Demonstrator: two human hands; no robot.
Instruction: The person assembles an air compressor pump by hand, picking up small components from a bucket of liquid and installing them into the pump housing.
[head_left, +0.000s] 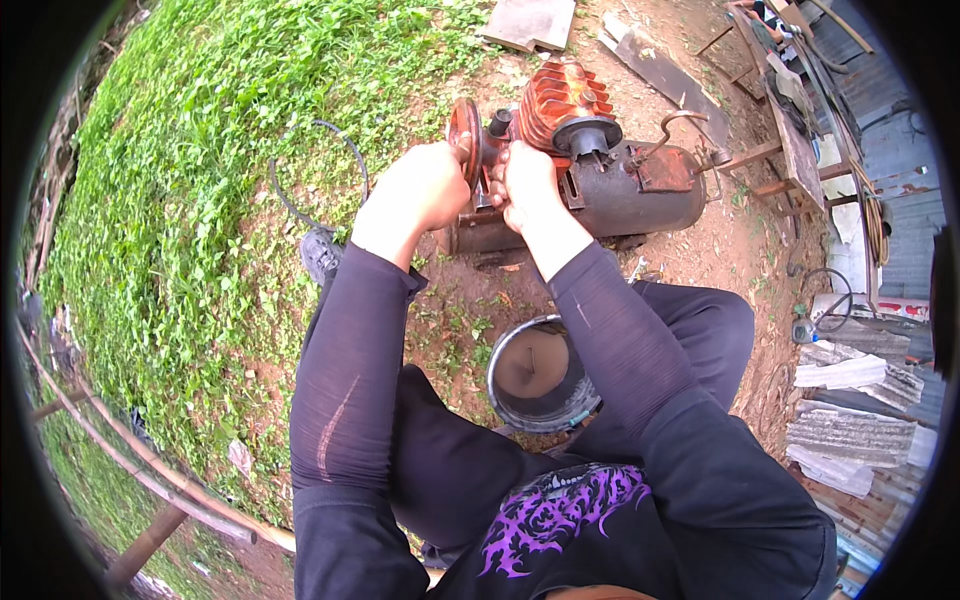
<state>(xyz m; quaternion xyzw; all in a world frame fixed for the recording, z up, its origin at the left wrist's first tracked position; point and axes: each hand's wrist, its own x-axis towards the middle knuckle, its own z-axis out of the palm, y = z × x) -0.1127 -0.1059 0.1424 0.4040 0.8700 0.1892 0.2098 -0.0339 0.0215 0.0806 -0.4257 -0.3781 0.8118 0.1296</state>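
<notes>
An air compressor stands ahead of me, with a rusty dark tank lying on its side and an orange finned pump head on top. At the pump's left is a reddish pulley wheel. My left hand is closed on this wheel's near edge. Just to its right, my right hand has its fingers curled in beside the pump's base, between the wheel and the fins. Whatever those fingers hold is hidden. A dark round filter housing juts from the pump toward me, right of that hand.
A black bucket of murky brown water stands between my knees. A dark hose lies on the grass at left. Boards lie behind the compressor. Rightward are a wooden bench and broken corrugated sheets; a bamboo rail runs lower left.
</notes>
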